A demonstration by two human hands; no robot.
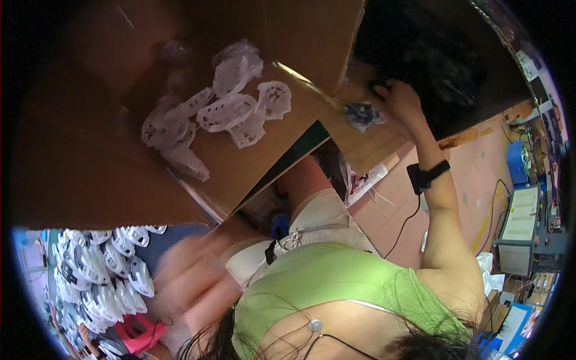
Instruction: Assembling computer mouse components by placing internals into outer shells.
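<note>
Go gently with the bent right hand (pixel 399 99) beside the shiny, crinkly black plastic pile (pixel 441 66) in the brown cardboard box (pixel 371 148), though I can't tell its grip, or the blurry left hand's.

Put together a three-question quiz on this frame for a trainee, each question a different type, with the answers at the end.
1. Multiple choice: which container is the right hand at?
A) The cardboard box at the left
B) The cardboard box at the upper right, with dark contents
C) The blue bin at the right edge

2. True or false: the strap on the right forearm is white.

3. Fill in the colour: the heap of parts at the lower left is mostly ____.

Key:
1. B
2. False; the strap is black.
3. White
</note>
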